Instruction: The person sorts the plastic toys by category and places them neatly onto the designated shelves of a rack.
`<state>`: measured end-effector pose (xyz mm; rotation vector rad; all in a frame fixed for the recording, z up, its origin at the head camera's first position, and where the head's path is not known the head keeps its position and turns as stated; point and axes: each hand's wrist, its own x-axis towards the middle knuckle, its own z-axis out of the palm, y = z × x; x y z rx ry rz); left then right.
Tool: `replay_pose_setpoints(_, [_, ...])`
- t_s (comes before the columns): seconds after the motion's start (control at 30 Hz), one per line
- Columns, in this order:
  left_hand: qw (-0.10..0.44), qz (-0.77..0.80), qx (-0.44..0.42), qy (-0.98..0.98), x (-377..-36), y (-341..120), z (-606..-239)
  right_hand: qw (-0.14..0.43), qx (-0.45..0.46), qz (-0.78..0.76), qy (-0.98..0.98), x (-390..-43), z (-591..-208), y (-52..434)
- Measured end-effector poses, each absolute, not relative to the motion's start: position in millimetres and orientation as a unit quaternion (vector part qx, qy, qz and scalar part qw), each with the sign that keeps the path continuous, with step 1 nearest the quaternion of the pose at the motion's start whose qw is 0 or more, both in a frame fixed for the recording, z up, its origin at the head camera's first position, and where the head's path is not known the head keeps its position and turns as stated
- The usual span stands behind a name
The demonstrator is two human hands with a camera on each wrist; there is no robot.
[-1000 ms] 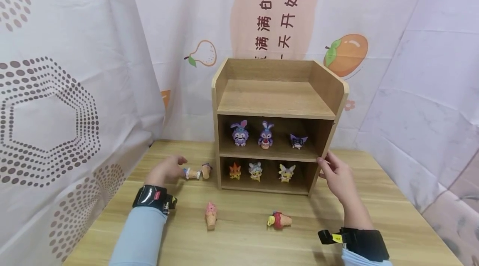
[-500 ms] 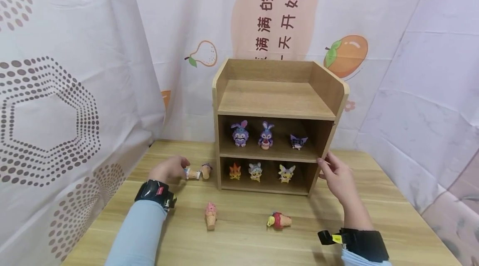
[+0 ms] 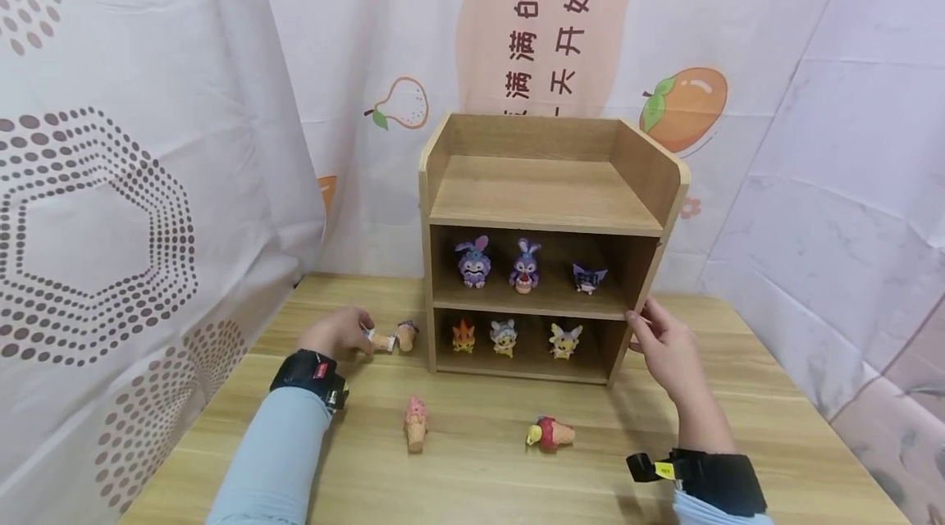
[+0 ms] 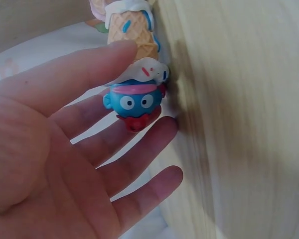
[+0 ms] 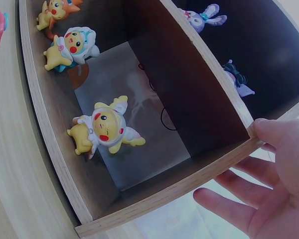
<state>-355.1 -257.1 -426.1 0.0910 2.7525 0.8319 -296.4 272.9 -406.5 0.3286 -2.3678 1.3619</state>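
An ice-cream-cone figurine [image 4: 135, 102] with a blue face and white icing lies on the table beside my left hand [image 3: 340, 331]. In the left wrist view, the thumb passes in front of its cone and the loosely spread fingers reach behind it. Contact there is hard to tell. My right hand [image 3: 668, 349] holds the right side panel of a small wooden shelf [image 3: 546, 223]. Its thumb rests on the front edge, with the fingers along the outside. A second cone figurine [image 3: 406, 336] lies between the first one and the shelf.
Purple figurines [image 3: 473, 264] stand on the middle shelf level, and yellow and orange ones [image 3: 504, 338] on the bottom level. A pink cone figurine [image 3: 416, 424] and a red one [image 3: 550, 433] lie on the wooden table [image 3: 472, 480] in front. Printed cloth [image 3: 369, 205] hangs behind.
My left hand has moved slightly right, its fingers coming over the blue-faced end of the cone figurine. My right hand has stayed at the shelf's side panel.
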Motion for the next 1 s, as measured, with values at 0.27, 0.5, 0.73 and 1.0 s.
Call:
replay_pose_setpoints(0.27, [0.125, 0.299, 0.014, 0.946, -358.1, -255.9, -429.1, 0.195, 0.117, 0.486, -0.844, -297.0, -403.9, 272.8])
replay_pose_setpoints(0.5, [0.126, 0.280, 0.012, 0.952, -359.5, -255.8, -429.7, 0.193, 0.113, 0.483, -0.846, -296.5, -403.4, 273.1])
replay_pose_setpoints(0.73, [0.116, 0.282, 0.020, 0.952, -353.9, -257.1, -427.3, 0.186, 0.115, 0.490, -0.844, -297.0, -404.9, 273.1])
replay_pose_setpoints(1.0, [0.094, 0.290, 0.023, 0.952, -356.2, -257.4, -429.3, 0.184, 0.110, 0.488, -0.846, -298.0, -409.0, 275.2])
